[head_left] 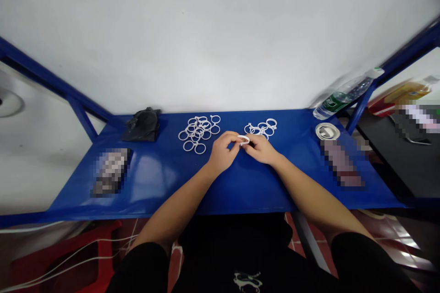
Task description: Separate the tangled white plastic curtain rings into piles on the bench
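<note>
My left hand (224, 150) and my right hand (260, 148) meet over the middle of the blue table (237, 187). Between them they pinch one white plastic ring (244, 138), tilted and partly covered by the fingers. To the left of my hands lies a loose pile of several white rings (197, 130), with a small nub on some of them. A smaller group of white rings (266, 128) lies just beyond my right hand, its near edge partly hidden by that hand.
A crumpled black plastic bag (142, 124) lies at the back left, with a blurred-out object (112, 170) nearer. On the right are a water bottle (338, 100), a coiled white strap (326, 132) and another blurred-out object (342, 163). Blue frame bars rise on both sides before a white wall.
</note>
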`<state>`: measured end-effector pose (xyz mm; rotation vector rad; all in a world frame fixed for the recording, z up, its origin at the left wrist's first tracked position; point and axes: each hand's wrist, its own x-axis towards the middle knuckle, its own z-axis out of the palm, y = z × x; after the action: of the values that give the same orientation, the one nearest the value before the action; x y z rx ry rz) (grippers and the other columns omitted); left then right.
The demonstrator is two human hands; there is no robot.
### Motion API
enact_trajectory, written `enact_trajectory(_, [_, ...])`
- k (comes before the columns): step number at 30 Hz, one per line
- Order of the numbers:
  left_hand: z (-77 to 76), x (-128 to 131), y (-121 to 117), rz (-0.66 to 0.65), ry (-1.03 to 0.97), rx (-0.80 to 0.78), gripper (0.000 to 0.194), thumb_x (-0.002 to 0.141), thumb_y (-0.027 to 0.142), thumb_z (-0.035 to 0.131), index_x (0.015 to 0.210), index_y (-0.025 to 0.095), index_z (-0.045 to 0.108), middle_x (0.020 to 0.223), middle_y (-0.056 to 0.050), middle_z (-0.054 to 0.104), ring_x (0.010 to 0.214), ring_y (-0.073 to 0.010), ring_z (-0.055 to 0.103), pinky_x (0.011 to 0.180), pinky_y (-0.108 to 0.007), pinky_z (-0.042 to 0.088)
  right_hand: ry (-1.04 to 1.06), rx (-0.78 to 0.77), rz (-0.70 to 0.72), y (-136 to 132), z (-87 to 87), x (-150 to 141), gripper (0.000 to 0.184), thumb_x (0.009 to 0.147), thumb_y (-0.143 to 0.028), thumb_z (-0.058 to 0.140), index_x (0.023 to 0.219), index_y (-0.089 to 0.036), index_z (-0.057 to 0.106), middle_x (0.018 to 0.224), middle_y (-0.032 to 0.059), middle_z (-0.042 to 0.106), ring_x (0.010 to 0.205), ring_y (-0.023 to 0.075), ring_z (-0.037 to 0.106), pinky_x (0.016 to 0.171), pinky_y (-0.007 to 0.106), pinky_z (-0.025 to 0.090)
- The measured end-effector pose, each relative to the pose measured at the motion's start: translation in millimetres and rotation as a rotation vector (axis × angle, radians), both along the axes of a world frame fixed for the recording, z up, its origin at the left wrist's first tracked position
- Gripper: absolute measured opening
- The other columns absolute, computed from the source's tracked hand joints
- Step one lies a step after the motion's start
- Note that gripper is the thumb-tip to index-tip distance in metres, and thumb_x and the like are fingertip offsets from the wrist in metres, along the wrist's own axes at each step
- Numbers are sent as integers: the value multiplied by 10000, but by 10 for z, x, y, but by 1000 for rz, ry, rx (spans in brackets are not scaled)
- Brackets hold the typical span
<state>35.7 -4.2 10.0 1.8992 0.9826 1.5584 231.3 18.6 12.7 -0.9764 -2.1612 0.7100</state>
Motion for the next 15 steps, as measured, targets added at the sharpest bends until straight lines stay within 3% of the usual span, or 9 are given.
enact_trajectory(4, [-60,26,-2,43,-64,-118,117,931,274,754,964,221,656,961,-30,724,886,-165,749,840,-337,635,4,-28,-15,-18,6,-2,169,946,-363,566,854,-228,610,726,-10,639,637,153,560,627,275,440])
enact_trajectory(7, [-115,31,27,53,-151,-181,438,897,321,811,1276,244,607,949,-7,701,862,-151,748,821,-307,631,46,-22,-33,-32,1,-17,205,976,-408,570,946,-226,660,781,4,685,645,154,574,636,281,462])
enact_trajectory(9, [-104,24,32,35,-131,-156,535,912,319,796,1398,260,581,945,0,695,845,-139,732,823,-296,618,86,-1,-71,-41,0,-24,223,1000,-412,553,1005,-228,677,817,16,705,664,159,597,654,290,479])
enact_trajectory(13, [-17,30,-14,-18,18,-83,145,951,296,749,1083,243,778,943,-31,750,852,-162,727,832,-323,605,142,64,-138,-49,12,-5,249,1041,-403,502,996,-228,672,830,35,709,718,180,637,694,312,501])
enact_trajectory(15, [1,48,-40,-41,40,-90,92,958,304,740,973,234,798,941,-44,779,867,-181,741,833,-337,608,142,73,-142,-45,22,15,251,1047,-400,493,1018,-225,672,815,33,703,702,182,632,678,313,502])
